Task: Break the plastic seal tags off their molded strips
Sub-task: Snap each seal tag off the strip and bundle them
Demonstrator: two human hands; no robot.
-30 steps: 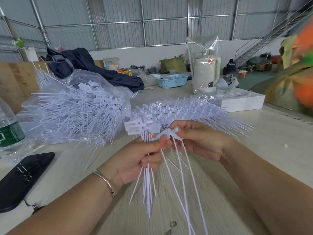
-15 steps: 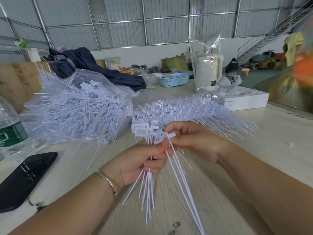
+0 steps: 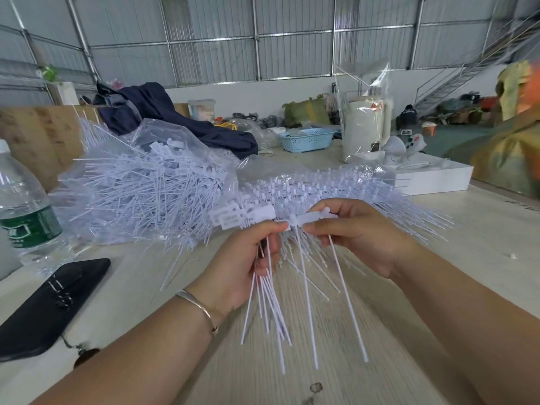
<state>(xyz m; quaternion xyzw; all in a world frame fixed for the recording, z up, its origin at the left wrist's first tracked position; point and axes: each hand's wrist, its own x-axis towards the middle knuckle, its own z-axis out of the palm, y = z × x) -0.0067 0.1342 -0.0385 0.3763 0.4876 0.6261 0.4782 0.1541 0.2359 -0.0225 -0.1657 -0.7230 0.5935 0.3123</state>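
My left hand point(image 3: 248, 258) grips a bundle of separated white seal tags point(image 3: 242, 216), their flat heads sticking up past the thumb and their thin tails hanging down. My right hand point(image 3: 353, 232) pinches a short piece of molded strip point(image 3: 309, 219) with tags on it, held level between both hands; my left thumb touches its left end. Two long tails hang from the strip. Behind my hands lies a row of unbroken strips point(image 3: 321, 185). A large heap of loose tags point(image 3: 140, 188) fills a clear plastic bag at the left.
A water bottle point(image 3: 23, 211) and a black phone point(image 3: 49, 305) sit at the left on the wooden table point(image 3: 336, 361). A white box point(image 3: 435, 176), a blue basket point(image 3: 306, 140) and dark cloth point(image 3: 163, 112) lie farther back.
My right hand has turned the strip piece from slanted to level and drawn it a little to the right, spreading its tails away from the bundle in my left hand.
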